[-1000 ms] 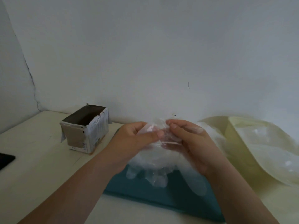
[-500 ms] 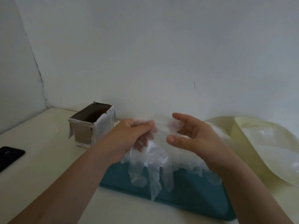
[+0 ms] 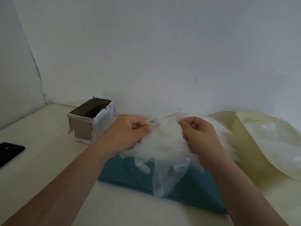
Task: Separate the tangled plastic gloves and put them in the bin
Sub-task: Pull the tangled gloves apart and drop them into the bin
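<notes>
Both hands are clamped on the gloves (image 3: 164, 141) as I watch from my remote station. The left hand (image 3: 130, 132) pinches the clump's left edge between thumb and curled fingers. The right hand (image 3: 200, 136) grips the right edge the same way. The hands are held apart at the same height, with the clear, crumpled plastic bunched between them.

The clump is held up off the desk (image 3: 40, 168), above a teal board (image 3: 130, 175). From its underside, one glove's stubby fingers (image 3: 143, 167) dangle near the left hand. A longer fold of film (image 3: 164, 181) hangs lower, down in front of the board's near edge. I cannot tell how many gloves make up the bundle, nor where one ends and the next begins.

The bin (image 3: 91, 121), an open-topped carton with printed sides, stands on the desk to the left of the left hand, close to the wall (image 3: 146, 54). I can see no gloves in the part of its inside that shows. Further left, a black phone (image 3: 9, 152) lies flat at the desk's edge. To the right of the right hand, a pale yellow bag (image 3: 263, 144) sprawls across the desk, touching the wall. A thin dark crack (image 3: 37, 70) runs down the wall's left corner.
</notes>
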